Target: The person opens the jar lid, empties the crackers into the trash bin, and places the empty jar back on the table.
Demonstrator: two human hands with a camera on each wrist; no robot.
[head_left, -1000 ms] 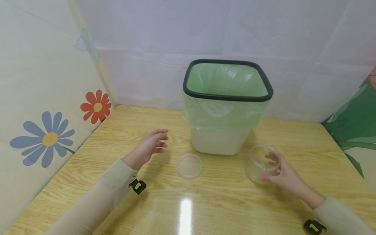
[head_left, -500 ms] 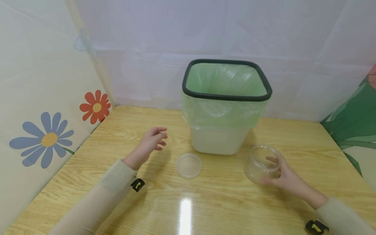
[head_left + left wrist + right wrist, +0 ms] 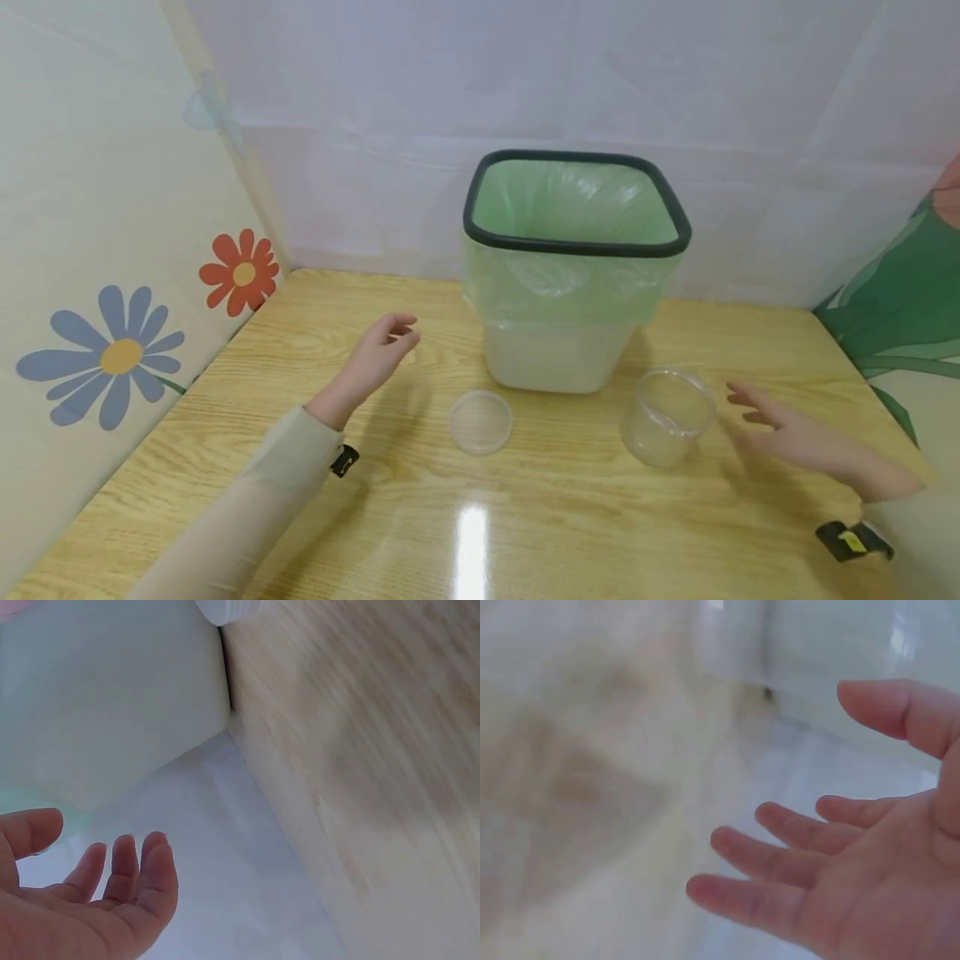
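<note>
In the head view a clear round plastic container (image 3: 663, 425) stands upright on the table, its top uncovered. My right hand (image 3: 806, 437) is just to its right, apart from it, fingers extended and holding nothing; the right wrist view shows the same hand (image 3: 877, 862) with spread fingers. A clear round lid (image 3: 481, 422) lies flat left of the container. Up and to the left of the lid, my left hand (image 3: 369, 360) hovers over the table with loosely bent fingers. Nothing is in the left palm (image 3: 82, 915) in the left wrist view.
A white bin (image 3: 551, 358) with a green bag (image 3: 570, 283) and a black rim (image 3: 577, 247) stands on the wooden table (image 3: 570, 517), behind the lid and container. A pale cloth wall (image 3: 360, 192) closes the back; flower-printed cloth (image 3: 45, 467) hangs at the left.
My right hand has let go of the container and drawn away to the right. The container stays in place. My left hand has shifted slightly up and left.
</note>
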